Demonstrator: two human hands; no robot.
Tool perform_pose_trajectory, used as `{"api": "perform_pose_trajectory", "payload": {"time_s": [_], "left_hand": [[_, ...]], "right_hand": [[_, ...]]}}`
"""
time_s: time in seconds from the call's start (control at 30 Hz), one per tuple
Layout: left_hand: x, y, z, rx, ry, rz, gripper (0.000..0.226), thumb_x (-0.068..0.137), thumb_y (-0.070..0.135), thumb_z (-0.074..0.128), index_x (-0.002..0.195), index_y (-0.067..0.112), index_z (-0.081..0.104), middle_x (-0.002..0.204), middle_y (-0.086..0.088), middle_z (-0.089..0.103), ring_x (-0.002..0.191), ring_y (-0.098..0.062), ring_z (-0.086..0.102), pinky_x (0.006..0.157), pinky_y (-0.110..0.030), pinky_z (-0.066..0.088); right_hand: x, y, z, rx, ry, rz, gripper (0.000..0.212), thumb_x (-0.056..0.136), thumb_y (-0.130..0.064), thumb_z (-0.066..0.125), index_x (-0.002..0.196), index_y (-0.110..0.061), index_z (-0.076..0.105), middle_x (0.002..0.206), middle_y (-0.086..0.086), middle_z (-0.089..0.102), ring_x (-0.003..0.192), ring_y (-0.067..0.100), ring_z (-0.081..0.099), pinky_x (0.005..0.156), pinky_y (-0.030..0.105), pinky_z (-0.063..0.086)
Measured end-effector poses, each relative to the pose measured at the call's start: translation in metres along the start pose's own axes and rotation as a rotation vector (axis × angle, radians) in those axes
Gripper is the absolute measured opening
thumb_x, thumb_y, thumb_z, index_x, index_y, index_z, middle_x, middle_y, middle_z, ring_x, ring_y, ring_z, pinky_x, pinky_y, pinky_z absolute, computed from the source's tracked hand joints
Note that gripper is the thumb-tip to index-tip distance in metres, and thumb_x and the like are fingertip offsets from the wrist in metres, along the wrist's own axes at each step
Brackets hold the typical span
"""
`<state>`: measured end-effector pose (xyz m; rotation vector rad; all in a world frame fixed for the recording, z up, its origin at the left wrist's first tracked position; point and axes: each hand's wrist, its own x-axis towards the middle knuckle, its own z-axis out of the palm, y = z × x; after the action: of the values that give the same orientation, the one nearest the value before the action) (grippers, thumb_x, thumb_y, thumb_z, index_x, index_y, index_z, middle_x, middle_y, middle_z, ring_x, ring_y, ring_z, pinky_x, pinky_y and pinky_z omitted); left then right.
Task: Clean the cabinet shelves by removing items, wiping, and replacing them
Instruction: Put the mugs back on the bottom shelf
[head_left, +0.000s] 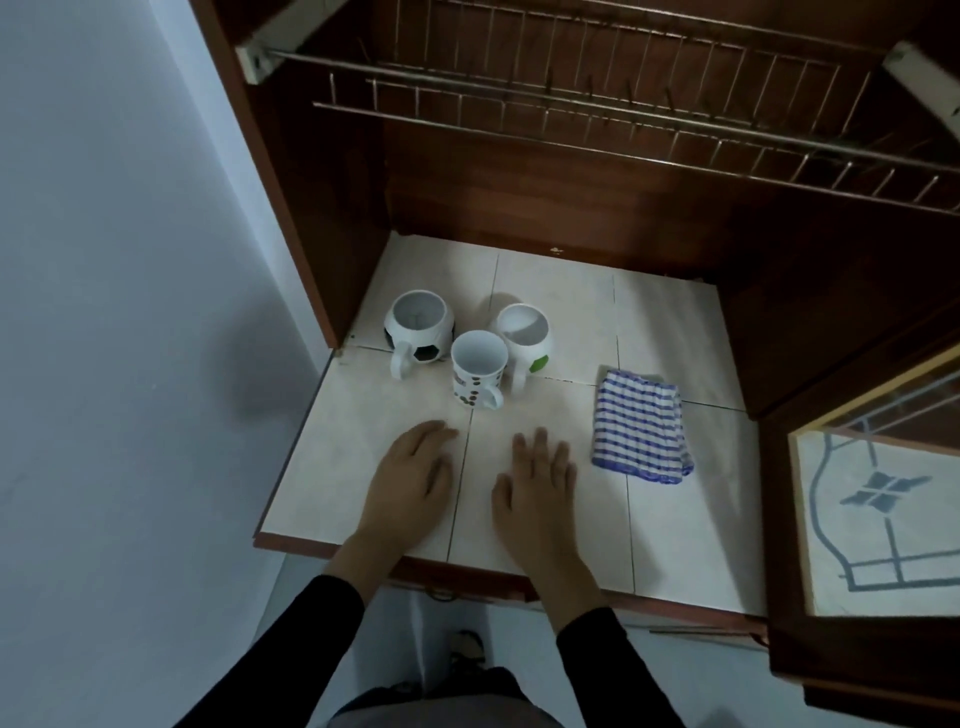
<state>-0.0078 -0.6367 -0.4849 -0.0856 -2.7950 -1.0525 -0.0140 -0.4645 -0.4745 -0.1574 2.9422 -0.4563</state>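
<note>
Three mugs stand together on the tiled shelf (670, 525) of a brown wooden cabinet: a football-patterned mug (418, 327) at the left, a dotted mug (478, 369) in front, and a white mug with a green mark (523, 332) at the right. A folded blue-and-white striped cloth (640, 428) lies to the right of them. My left hand (413, 480) and my right hand (537, 486) rest flat on the tiles in front of the mugs, fingers straight, holding nothing.
A wire dish rack (597, 104) hangs above the shelf inside the cabinet. An open cabinet door with patterned glass (878, 514) stands at the right. A pale wall (104, 312) runs along the left. The floor shows below the shelf edge.
</note>
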Motion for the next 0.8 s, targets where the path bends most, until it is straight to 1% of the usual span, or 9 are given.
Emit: {"api": "perform_pose_trajectory", "payload": {"time_s": [0.1, 0.2, 0.27, 0.33, 0.4, 0.53, 0.63, 0.7, 0.8], "left_hand": [[0.007, -0.001, -0.017, -0.169, 0.125, -0.147, 0.042, 0.096, 0.028, 0.043, 0.135, 0.015, 0.054, 0.133, -0.002, 0.053, 0.107, -0.017, 0.057, 0.094, -0.036, 0.049], [0.028, -0.002, -0.03, -0.346, 0.192, -0.365, 0.045, 0.102, 0.022, 0.048, 0.146, 0.014, 0.04, 0.138, 0.001, 0.042, 0.101, -0.013, 0.054, 0.091, -0.029, 0.043], [0.043, -0.006, -0.037, -0.447, 0.203, -0.454, 0.048, 0.103, 0.03, 0.047, 0.148, 0.017, 0.039, 0.139, 0.003, 0.04, 0.108, -0.014, 0.052, 0.097, -0.03, 0.043], [0.056, -0.011, -0.043, -0.527, 0.216, -0.503, 0.05, 0.1, 0.043, 0.046, 0.145, 0.02, 0.044, 0.135, 0.005, 0.045, 0.118, -0.02, 0.054, 0.105, -0.042, 0.045], [0.066, -0.013, -0.046, -0.529, 0.195, -0.535, 0.052, 0.097, 0.05, 0.045, 0.139, 0.02, 0.05, 0.129, 0.005, 0.052, 0.115, -0.025, 0.059, 0.104, -0.048, 0.046], [0.078, -0.009, -0.047, -0.481, 0.127, -0.576, 0.041, 0.099, 0.052, 0.045, 0.121, 0.021, 0.061, 0.117, -0.003, 0.063, 0.106, -0.028, 0.063, 0.1, -0.047, 0.047], [0.087, -0.009, -0.044, -0.485, 0.111, -0.56, 0.043, 0.098, 0.055, 0.046, 0.098, 0.015, 0.062, 0.099, -0.01, 0.066, 0.094, -0.03, 0.065, 0.091, -0.049, 0.051], [0.093, -0.008, -0.043, -0.536, 0.085, -0.578, 0.048, 0.098, 0.056, 0.045, 0.101, 0.012, 0.066, 0.092, -0.002, 0.066, 0.093, -0.028, 0.066, 0.088, -0.045, 0.052], [0.102, -0.007, -0.037, -0.622, 0.097, -0.604, 0.043, 0.1, 0.051, 0.045, 0.098, 0.017, 0.07, 0.093, 0.001, 0.069, 0.09, -0.025, 0.068, 0.074, -0.031, 0.05]], "right_hand": [[0.004, -0.009, 0.0, 0.108, 0.039, -0.01, 0.053, 0.102, -0.031, 0.039, 0.152, -0.013, 0.031, 0.163, 0.009, 0.014, 0.15, 0.038, -0.002, 0.119, 0.039, -0.008], [0.019, -0.016, -0.012, 0.377, 0.103, 0.034, 0.045, 0.102, -0.028, 0.045, 0.142, -0.007, 0.048, 0.151, 0.008, 0.041, 0.144, 0.025, 0.028, 0.12, 0.031, 0.017], [0.029, -0.024, -0.026, 0.654, 0.156, 0.102, 0.037, 0.101, -0.025, 0.051, 0.133, -0.008, 0.057, 0.136, 0.004, 0.055, 0.127, 0.016, 0.047, 0.105, 0.019, 0.031], [0.037, -0.031, -0.037, 0.869, 0.201, 0.174, 0.029, 0.099, -0.026, 0.054, 0.122, -0.01, 0.064, 0.123, 0.003, 0.062, 0.113, 0.013, 0.056, 0.089, 0.01, 0.037], [0.045, -0.035, -0.043, 0.947, 0.192, 0.2, 0.027, 0.099, -0.028, 0.054, 0.113, -0.011, 0.068, 0.114, 0.004, 0.066, 0.104, 0.013, 0.059, 0.079, 0.009, 0.04], [0.058, -0.039, -0.042, 1.0, 0.111, 0.217, 0.025, 0.099, -0.034, 0.054, 0.089, -0.024, 0.075, 0.097, 0.001, 0.072, 0.088, 0.012, 0.064, 0.082, 0.029, 0.047], [0.058, -0.043, -0.045, 1.099, 0.082, 0.258, 0.03, 0.099, -0.037, 0.053, 0.084, -0.023, 0.074, 0.087, -0.006, 0.072, 0.066, 0.004, 0.059, 0.062, 0.016, 0.044], [0.057, -0.045, -0.046, 1.139, 0.066, 0.283, 0.033, 0.1, -0.036, 0.052, 0.088, -0.016, 0.076, 0.08, -0.009, 0.069, 0.06, 0.003, 0.055, 0.052, 0.008, 0.039], [0.056, -0.052, -0.049, 1.213, 0.016, 0.329, 0.03, 0.099, -0.034, 0.052, 0.087, -0.017, 0.074, 0.087, -0.004, 0.071, 0.064, 0.009, 0.053, 0.052, 0.01, 0.039]]}}
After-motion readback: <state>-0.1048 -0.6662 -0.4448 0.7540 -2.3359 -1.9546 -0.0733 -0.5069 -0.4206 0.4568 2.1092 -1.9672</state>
